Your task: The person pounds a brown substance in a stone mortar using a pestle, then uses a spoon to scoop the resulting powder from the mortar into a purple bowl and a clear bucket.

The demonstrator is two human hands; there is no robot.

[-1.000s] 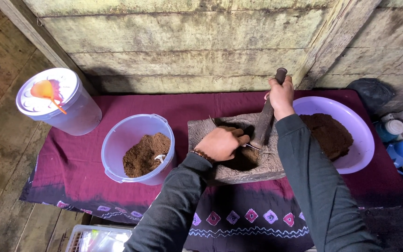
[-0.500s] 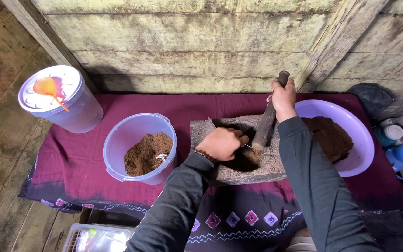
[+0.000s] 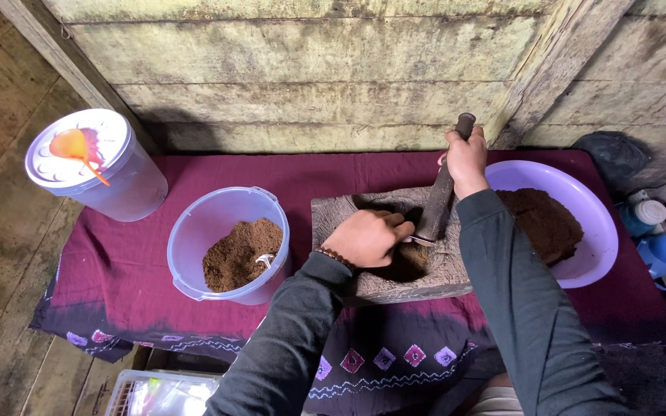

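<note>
- right hand [image 3: 465, 156] clenched round the upper end of a dark pestle [image 3: 442, 192], its lower end down in the hollow of a stone mortar [image 3: 395, 258] on the bench [image 3: 117, 270]
- left hand [image 3: 365, 237] lies over the hollow, fingers [image 3: 393, 228] curled onto what looks like a small spoon handle beside the pestle tip; can't tell how firm the hold is
- brown powder [image 3: 406, 260] sits dark in the hollow, mostly hidden by the hand
- progress, judged: grinding mid-way; small bucket [image 3: 229, 245] left of the mortar is under half full of lighter brown powder, a small pale scoop poking out of it
- wide purple basin [image 3: 580, 231] right of the mortar holds a big dark heap [image 3: 545, 223], so plenty looks left to pound
- lidded white bucket [image 3: 94, 166] far left, shut, round lid with an orange and pink picture on top; no readable label
- blue and white plastic bottles or jugs [image 3: 657, 231] at the right edge, off the bench, caps on
- clear plastic crate [image 3: 159, 393] bottom left below the bench edge, contents blurred
- maroon cloth with a diamond border covers the bench; no signs on the plank wall
</note>
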